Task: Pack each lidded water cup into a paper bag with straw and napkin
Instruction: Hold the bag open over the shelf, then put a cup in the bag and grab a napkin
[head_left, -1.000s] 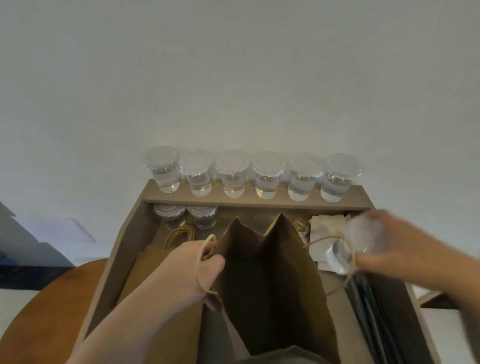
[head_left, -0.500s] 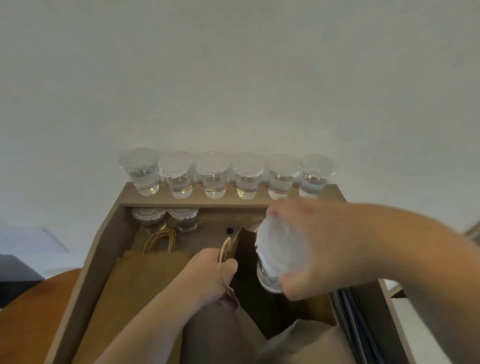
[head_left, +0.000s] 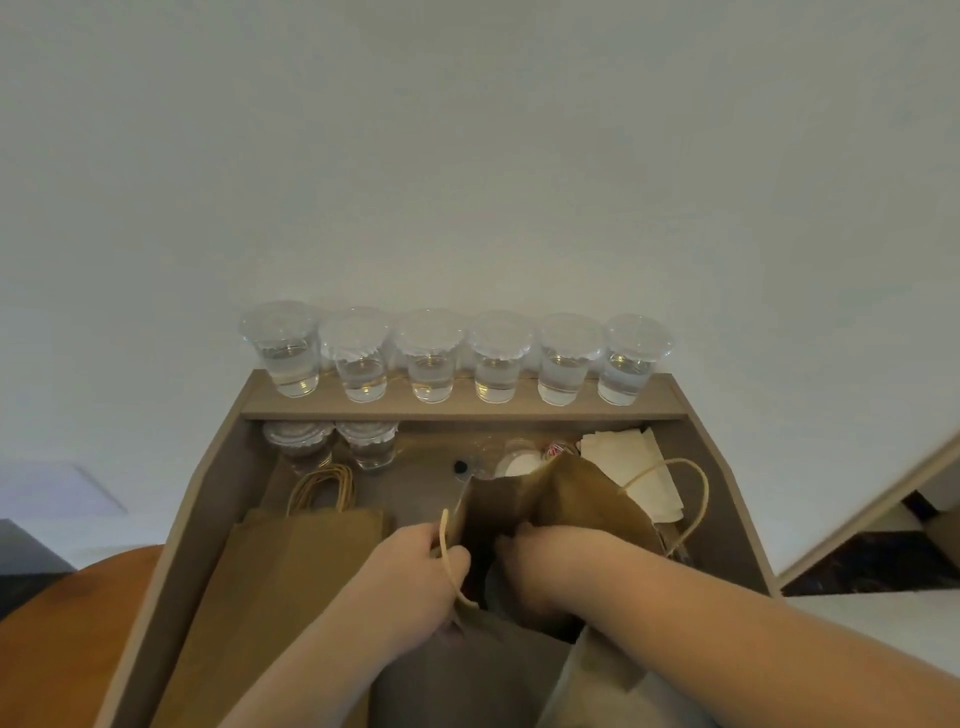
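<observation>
Pale wall (head_left: 467, 156) fills the upper half, from 9 through 12 to 3 o'clock.

Worktop (head_left: 415, 493) – brown, boxed in by raised side walls at 9 and 3 o'clock. A shelf (head_left: 467, 410) runs across its far edge at 12.

Stack of flat paper bags (head_left: 270, 587) lies at 9 o'clock of the open paper bag (head_left: 587, 499), close along the left side wall, with its cord handles pointing to 12.

The open paper bag stands in the middle with its mouth spread. Its right side lies close to the right side wall. At 11 to 12 o'clock of the bag a bare strip of worktop shows.

Left hand (head_left: 415, 577): fingers clenched on the bag's left rim, pinching it with the handle cord at 9 o'clock of the mouth.

Right hand (head_left: 540, 561): sunk into the mouth past the knuckles. Its fingers are hidden by the paper – cannot tell whether they grasp anything. No cup is visible inside the bag.

Row of six lidded water cups (head_left: 497, 364) on the shelf, upright, with lids nearly touching.

Two more lidded cups (head_left: 370, 444) under the shelf at 11 o'clock of the bag, side by side.

Napkins (head_left: 628, 457) at 1 o'clock, just behind the bag's far rim. The bag's right handle loop (head_left: 704, 493) lies over them.
</observation>
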